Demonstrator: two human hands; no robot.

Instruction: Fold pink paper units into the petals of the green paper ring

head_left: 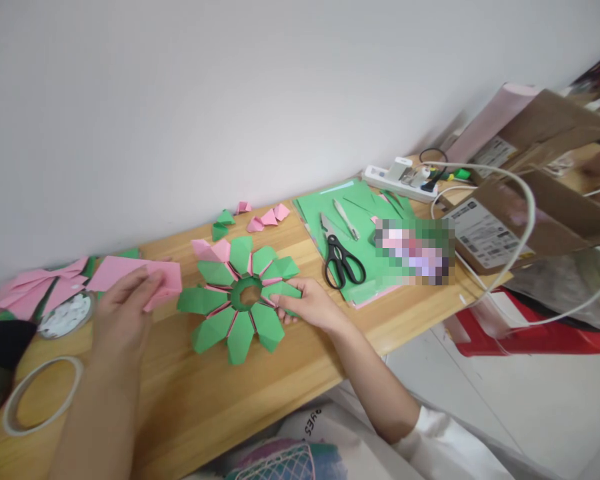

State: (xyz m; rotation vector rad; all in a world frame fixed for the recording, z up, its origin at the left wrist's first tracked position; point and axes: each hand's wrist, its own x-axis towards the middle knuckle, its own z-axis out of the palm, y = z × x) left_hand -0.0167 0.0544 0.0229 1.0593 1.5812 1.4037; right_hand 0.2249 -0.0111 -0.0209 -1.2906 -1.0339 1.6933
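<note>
Head view: the left hand [130, 300] grips a folded pink paper piece [169, 277], apart from the ring of green paper petals [241, 328] over the pale wooden surface [300, 363]; the right hand [311, 304] pinches that ring's right-hand petal [282, 290]. The green round looks complete; one pink petal [213, 251] shows at its far-left edge; the held piece is not yet joined.

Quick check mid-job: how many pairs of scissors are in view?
1. The scissors lie on the green paper, beside the white tool. Others may be hidden, for instance inside the box, whose inside shows only partly.
</note>
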